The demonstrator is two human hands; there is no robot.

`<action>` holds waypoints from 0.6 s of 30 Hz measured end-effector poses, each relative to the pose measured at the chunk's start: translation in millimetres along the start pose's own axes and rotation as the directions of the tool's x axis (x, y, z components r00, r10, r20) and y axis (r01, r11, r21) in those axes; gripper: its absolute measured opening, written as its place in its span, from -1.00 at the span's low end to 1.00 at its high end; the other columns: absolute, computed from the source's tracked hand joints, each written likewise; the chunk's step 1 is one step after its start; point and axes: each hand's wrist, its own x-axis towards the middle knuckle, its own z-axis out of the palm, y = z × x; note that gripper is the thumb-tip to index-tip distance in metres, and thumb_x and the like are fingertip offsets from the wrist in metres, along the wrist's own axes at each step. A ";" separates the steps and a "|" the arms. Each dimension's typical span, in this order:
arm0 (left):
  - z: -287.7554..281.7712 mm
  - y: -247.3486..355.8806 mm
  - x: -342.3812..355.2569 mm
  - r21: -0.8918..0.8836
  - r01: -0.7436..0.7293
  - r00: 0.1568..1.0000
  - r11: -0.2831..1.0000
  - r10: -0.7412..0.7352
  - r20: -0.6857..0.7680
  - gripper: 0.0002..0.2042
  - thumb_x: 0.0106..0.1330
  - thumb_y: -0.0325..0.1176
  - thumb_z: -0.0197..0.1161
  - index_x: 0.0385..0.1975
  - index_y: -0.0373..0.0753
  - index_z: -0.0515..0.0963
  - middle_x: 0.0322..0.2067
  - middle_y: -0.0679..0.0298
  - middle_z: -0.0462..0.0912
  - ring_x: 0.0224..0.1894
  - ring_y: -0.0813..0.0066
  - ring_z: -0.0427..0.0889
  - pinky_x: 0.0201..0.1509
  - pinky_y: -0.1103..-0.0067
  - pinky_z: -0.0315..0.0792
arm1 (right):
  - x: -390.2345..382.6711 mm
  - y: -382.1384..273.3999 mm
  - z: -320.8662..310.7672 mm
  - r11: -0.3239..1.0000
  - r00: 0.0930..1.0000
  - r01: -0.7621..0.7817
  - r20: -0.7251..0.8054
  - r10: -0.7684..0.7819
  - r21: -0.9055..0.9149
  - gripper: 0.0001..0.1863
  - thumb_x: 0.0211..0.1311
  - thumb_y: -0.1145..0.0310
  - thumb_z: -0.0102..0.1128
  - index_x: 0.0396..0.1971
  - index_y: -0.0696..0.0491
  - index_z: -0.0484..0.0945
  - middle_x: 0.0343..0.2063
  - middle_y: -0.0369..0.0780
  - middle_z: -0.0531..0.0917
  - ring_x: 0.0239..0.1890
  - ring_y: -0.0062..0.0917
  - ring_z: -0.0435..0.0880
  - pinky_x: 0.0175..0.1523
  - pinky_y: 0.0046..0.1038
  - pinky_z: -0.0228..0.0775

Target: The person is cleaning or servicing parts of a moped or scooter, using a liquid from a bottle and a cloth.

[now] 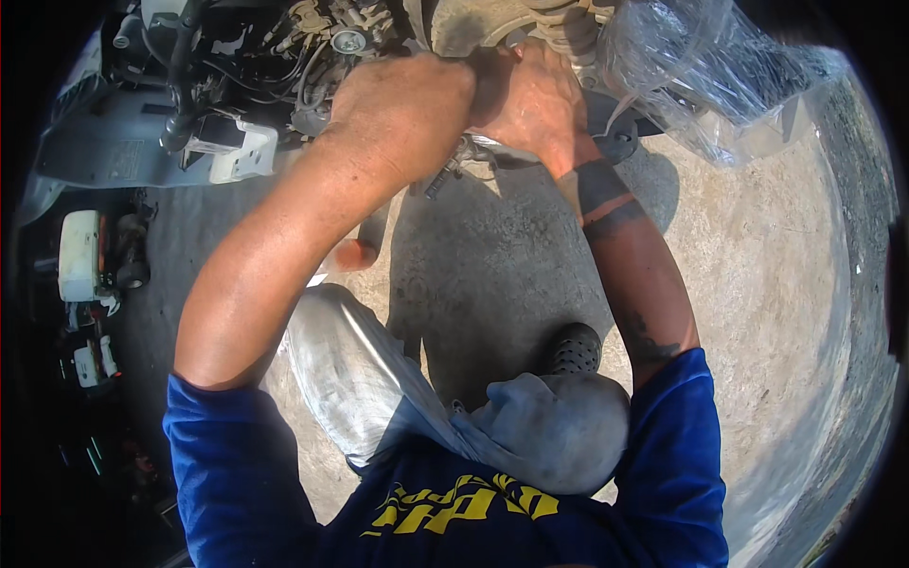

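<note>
My left hand (402, 109) is closed among dusty vehicle parts at top centre, its fingertips hidden behind the knuckles. My right hand (530, 99) is just beside it, fingers curled over a part I cannot make out. A coiled spring (559, 24) rises above my right hand, beside a dusty metal plate (464, 24). Hoses and cables (289, 80) crowd the left of my hands. Below them hangs a small metal fitting (445, 175).
A pale body panel (114, 151) borders the engine parts. Crumpled clear plastic (710, 76) covers the upper right. An orange-ended object (355, 254) lies on the concrete (757, 265) by my bent leg. White machine parts (80, 256) stand at the left.
</note>
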 end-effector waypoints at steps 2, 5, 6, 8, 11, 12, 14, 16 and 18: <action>-12.1 7.8 13.7 -0.015 0.039 0.998 0.999 -0.038 0.051 -0.81 0.11 -0.51 0.35 -0.25 -0.22 0.70 -0.39 0.12 0.74 -0.28 0.35 0.76 -0.19 0.45 0.66 | 15.3 -10.2 -19.6 0.995 0.994 -0.023 0.108 0.013 0.096 -0.15 -0.26 -0.30 0.44 -0.12 0.14 0.61 0.00 0.04 0.53 0.07 -0.12 0.51 0.10 -0.18 0.40; -11.9 19.6 18.7 -0.178 0.121 0.992 0.976 -0.111 0.065 -0.85 0.14 -0.50 0.34 -0.27 -0.23 0.69 -0.44 0.16 0.74 -0.35 0.38 0.76 -0.28 0.53 0.66 | 8.5 -4.5 -28.5 0.984 0.975 -0.065 0.220 0.028 0.166 -0.16 -0.25 -0.28 0.43 -0.09 0.13 0.61 0.02 0.05 0.51 0.09 -0.11 0.50 0.09 -0.18 0.40; -0.7 25.8 12.9 -0.009 -0.051 0.998 0.999 0.050 -0.047 -0.86 0.18 -0.48 0.32 -0.26 -0.24 0.69 -0.44 0.16 0.74 -0.35 0.36 0.75 -0.28 0.51 0.66 | -1.7 0.5 -28.2 0.985 0.970 -0.097 0.234 0.062 0.141 -0.16 -0.24 -0.28 0.43 -0.08 0.13 0.60 0.03 0.05 0.51 0.09 -0.11 0.50 0.10 -0.18 0.39; 66.9 23.0 26.9 0.321 0.034 0.974 0.946 0.040 -0.223 -0.80 0.17 -0.24 0.23 -0.55 -0.17 0.72 -0.60 0.28 0.72 -0.52 -0.01 0.71 -0.47 0.20 0.52 | 8.7 -15.6 -27.7 0.984 0.968 -0.104 0.240 0.068 0.142 -0.17 -0.23 -0.27 0.43 -0.07 0.12 0.60 0.04 0.05 0.50 0.10 -0.10 0.48 0.11 -0.18 0.38; 40.5 22.1 44.9 0.055 -0.076 0.949 0.996 0.089 -0.302 -0.79 0.19 -0.30 0.17 -0.56 -0.17 0.71 -0.59 0.23 0.71 -0.52 0.09 0.70 -0.51 0.36 0.50 | 8.8 -8.4 -26.2 0.986 0.969 -0.078 0.244 0.040 0.147 -0.17 -0.21 -0.27 0.42 -0.05 0.11 0.59 0.06 0.04 0.49 0.12 -0.09 0.47 0.13 -0.17 0.36; 32.6 29.5 45.8 0.091 -0.009 0.960 0.996 0.034 -0.278 -0.78 0.21 -0.32 0.13 -0.56 -0.19 0.71 -0.61 0.15 0.69 -0.53 0.24 0.71 -0.50 0.39 0.50 | 6.5 -1.9 -24.2 0.987 0.967 -0.072 0.251 0.034 0.141 -0.17 -0.21 -0.26 0.42 -0.04 0.10 0.59 0.07 0.04 0.49 0.13 -0.09 0.46 0.14 -0.17 0.35; 81.2 27.3 41.3 0.161 0.187 0.903 0.969 -0.105 -0.417 -0.76 0.22 -0.32 0.11 -0.55 -0.21 0.70 -0.60 0.12 0.69 -0.52 0.27 0.71 -0.49 0.39 0.51 | 3.0 -14.9 -21.2 0.988 0.964 -0.070 0.266 0.031 0.139 -0.18 -0.20 -0.26 0.42 -0.03 0.09 0.58 0.08 0.04 0.48 0.14 -0.08 0.45 0.15 -0.17 0.34; 67.3 13.8 33.6 0.158 0.050 0.960 0.986 -0.004 -0.281 -0.75 0.25 -0.32 0.09 -0.46 -0.27 0.70 -0.51 0.07 0.71 -0.47 0.21 0.72 -0.42 0.36 0.54 | 11.4 -15.4 -19.0 0.989 0.955 -0.079 0.292 0.040 0.123 -0.18 -0.19 -0.25 0.42 -0.01 0.09 0.57 0.09 0.04 0.47 0.15 -0.08 0.44 0.17 -0.17 0.33; 48.0 17.8 54.4 0.003 0.032 0.945 0.999 -0.029 -0.326 -0.77 0.23 -0.34 0.11 -0.41 -0.28 0.70 -0.48 0.09 0.72 -0.42 0.18 0.73 -0.37 0.34 0.55 | 8.7 -11.7 -20.9 0.989 0.951 -0.045 0.311 -0.002 0.143 -0.18 -0.18 -0.25 0.41 0.00 0.08 0.57 0.10 0.04 0.46 0.16 -0.07 0.43 0.18 -0.16 0.31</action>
